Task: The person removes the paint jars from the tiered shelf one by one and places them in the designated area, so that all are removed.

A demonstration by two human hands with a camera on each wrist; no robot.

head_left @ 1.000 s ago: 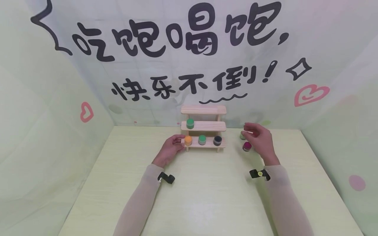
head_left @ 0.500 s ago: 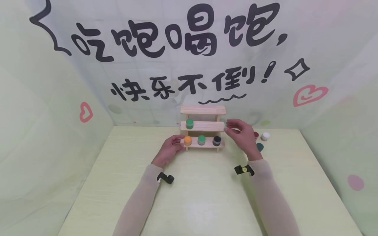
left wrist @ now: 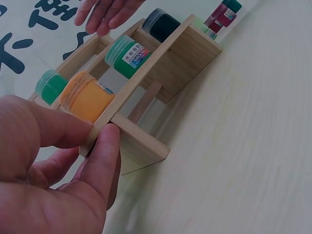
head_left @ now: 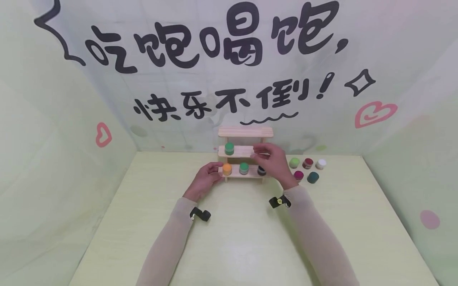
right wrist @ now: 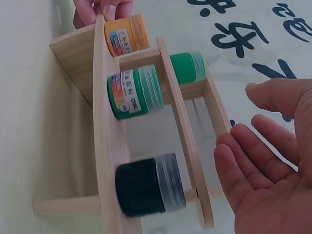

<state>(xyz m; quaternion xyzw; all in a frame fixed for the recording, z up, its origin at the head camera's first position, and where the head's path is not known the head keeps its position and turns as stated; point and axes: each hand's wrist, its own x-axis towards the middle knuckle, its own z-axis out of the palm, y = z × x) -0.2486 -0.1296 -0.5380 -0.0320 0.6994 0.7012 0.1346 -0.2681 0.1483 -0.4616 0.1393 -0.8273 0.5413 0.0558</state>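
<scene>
A three-tier wooden display stand (head_left: 236, 171) stands against the back wall. My left hand (head_left: 204, 180) pinches the left end of its lowest shelf between thumb and fingers (left wrist: 100, 156). On that shelf sit an orange paint jar (left wrist: 85, 95), a green paint jar (right wrist: 134, 91) and a very dark paint jar (right wrist: 146, 185). Another green paint jar (head_left: 229, 149) is at the left of the middle shelf. My right hand (head_left: 272, 159) hovers by that shelf's right part, fingers loosely bent. Nothing shows between its thumb and fingers (right wrist: 243, 161) in the right wrist view.
Right of the stand, several jars stand on the table: light green (head_left: 294, 162), dark red (head_left: 307, 163), white (head_left: 321, 164), magenta (head_left: 298, 176) and teal (head_left: 313, 177). A printed cloth wall (head_left: 179, 131) rises behind the table (head_left: 236, 230).
My right hand has moved left from beside the loose jars to the middle shelf, uncovering those jars. The left hand keeps its hold on the stand.
</scene>
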